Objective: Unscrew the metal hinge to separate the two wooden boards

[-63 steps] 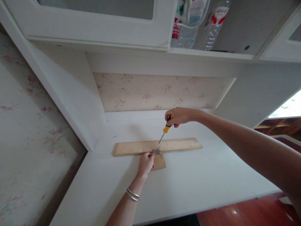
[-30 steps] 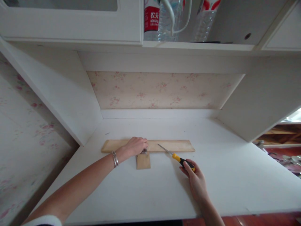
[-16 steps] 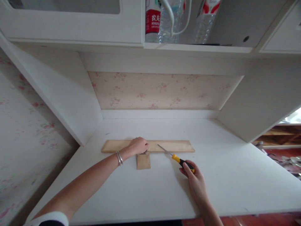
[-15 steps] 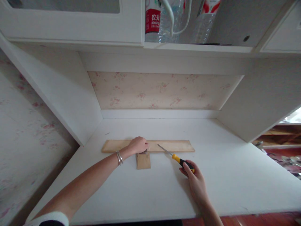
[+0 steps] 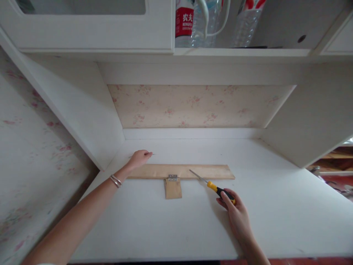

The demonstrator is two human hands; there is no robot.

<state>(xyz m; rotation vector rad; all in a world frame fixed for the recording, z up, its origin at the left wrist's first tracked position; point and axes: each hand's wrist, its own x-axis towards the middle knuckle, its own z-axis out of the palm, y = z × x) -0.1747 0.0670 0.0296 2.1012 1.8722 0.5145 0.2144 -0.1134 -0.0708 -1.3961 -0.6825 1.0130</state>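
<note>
My right hand (image 5: 237,213) grips a screwdriver (image 5: 214,187) by its black and yellow handle. The thin metal shaft points left, with its tip over the long wooden strip (image 5: 205,171). A short wooden piece (image 5: 173,189) meets the strip's front edge. Across that joint lies a small metal hinge (image 5: 173,177). Beyond the strip's left half, my left hand (image 5: 140,158) is closed in a pinch. A thin, tiny sliver pokes out past its fingertips, too small to name.
White side panels flank the white desktop (image 5: 198,228). Overhead, a shelf (image 5: 242,52) holds plastic bottles (image 5: 184,22) and a white looped handle or cable (image 5: 205,18). Flowered wallpaper (image 5: 193,106) shows at the back.
My left hand has moved off the hinge, left and toward the back, uncovering the hinge. The screwdriver keeps about the same place over the strip. The whole view has shifted slightly.
</note>
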